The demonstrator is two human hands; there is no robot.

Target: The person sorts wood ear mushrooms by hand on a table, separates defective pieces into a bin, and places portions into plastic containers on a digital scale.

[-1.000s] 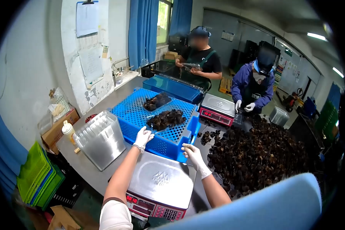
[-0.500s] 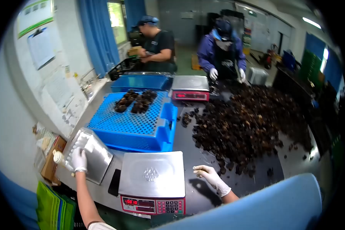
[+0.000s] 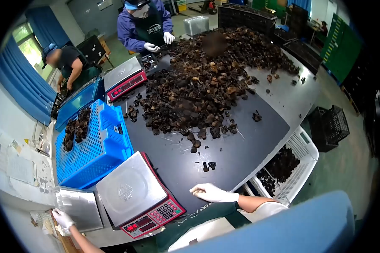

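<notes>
My left hand [image 3: 63,221], in a white glove, is at the left edge of a stack of clear plastic trays [image 3: 80,208]; its fingers are bent together against the edge. My right hand [image 3: 211,193], also gloved in white, hovers over the near side of the dark table [image 3: 253,135], fingers stretched to the left and holding nothing. Between my hands stands a red digital scale [image 3: 133,192] with a bare steel plate and a lit display. Beyond my right hand lies a large heap of dark dried wood-ear mushrooms [image 3: 198,92], with two loose pieces [image 3: 209,166] nearer me.
An upturned blue crate [image 3: 86,145] carries two trays of mushrooms [image 3: 77,128]. Behind it are a second scale [image 3: 124,78] and a co-worker [image 3: 145,25] with gloved hands at the heap. A white basket [image 3: 295,166] with dark pieces stands at the right, black crates [image 3: 328,126] beyond.
My view has turned to the right and tilted. My left hand has shifted from the top of the tray stack to its left edge. My right hand remains empty, right of the scale.
</notes>
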